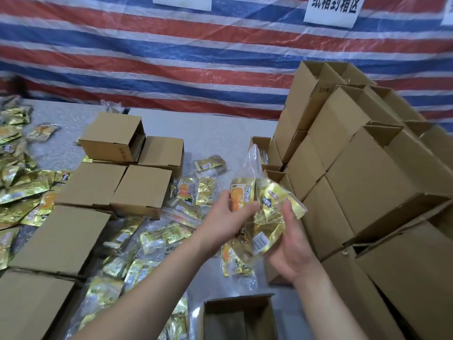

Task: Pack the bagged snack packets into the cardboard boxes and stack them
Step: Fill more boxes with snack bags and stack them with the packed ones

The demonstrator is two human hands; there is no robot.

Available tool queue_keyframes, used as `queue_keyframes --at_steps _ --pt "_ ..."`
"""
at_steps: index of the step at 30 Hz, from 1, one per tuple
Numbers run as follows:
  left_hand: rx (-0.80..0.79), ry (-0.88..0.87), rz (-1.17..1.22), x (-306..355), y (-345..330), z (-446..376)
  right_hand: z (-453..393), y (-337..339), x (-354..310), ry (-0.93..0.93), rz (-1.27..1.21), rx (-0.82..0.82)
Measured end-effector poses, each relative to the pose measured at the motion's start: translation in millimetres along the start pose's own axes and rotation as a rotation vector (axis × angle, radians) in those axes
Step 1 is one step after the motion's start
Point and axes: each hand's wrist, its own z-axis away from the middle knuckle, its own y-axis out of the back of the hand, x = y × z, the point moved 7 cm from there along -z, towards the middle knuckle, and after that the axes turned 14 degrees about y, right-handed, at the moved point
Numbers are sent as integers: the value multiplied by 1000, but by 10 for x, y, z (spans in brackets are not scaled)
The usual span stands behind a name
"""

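Both hands hold a clear plastic bag of gold snack packets [266,209] above the table. My left hand [229,218] grips its left side, thumb across an orange-and-gold packet. My right hand [291,244] cups the bag from the right and below, fingers curled round the foil. An open cardboard box [259,315] stands empty at the bottom edge, right under the bag. More bagged packets [157,239] lie on the grey table [208,133].
A tall stack of cardboard boxes [362,182] fills the right side. Closed boxes [98,182] sit in rows on the left, with another box [110,138] on top. Loose gold packets [17,187] are heaped at the far left. A striped tarp [171,57] hangs behind.
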Motion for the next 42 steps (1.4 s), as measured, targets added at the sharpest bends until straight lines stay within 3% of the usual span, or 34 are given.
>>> queue_keyframes --at_steps 4,6,11,16,19,24,27,30,33,36,38,42 --pt "-61 -106 -41 23 -129 49 -43 102 36 -26 345 199" --pt "-45 -164 -103 59 -154 73 -52 106 46 -34 399 230" --pt "-63 -197 -186 93 -168 117 -1 113 86 -74 251 193" --pt "-252 -91 -176 83 -229 146 167 78 -69 -5 -110 -50" --pt "-293 -95 -261 104 -252 191 197 131 -128 7 -76 -130" --pt "-284 -241 -519 135 -402 230 217 197 -65 2 -84 -69" --pt "-273 -279 -652 26 -452 242 272 365 13 -8 44 -6" --pt "-345 -96 -649 -439 -342 199 383 538 19 -18 291 -43" --pt "-289 49 -748 -1144 -25 150 528 613 -14 15 620 -187" --pt "-222 85 -990 -1803 157 151 675 532 306 -152 810 -404" --pt "-216 132 -984 -2096 175 124 721 481 596 -219 880 -476" --pt "-230 147 -826 -2261 129 97 733 512 1087 -231 855 -398"
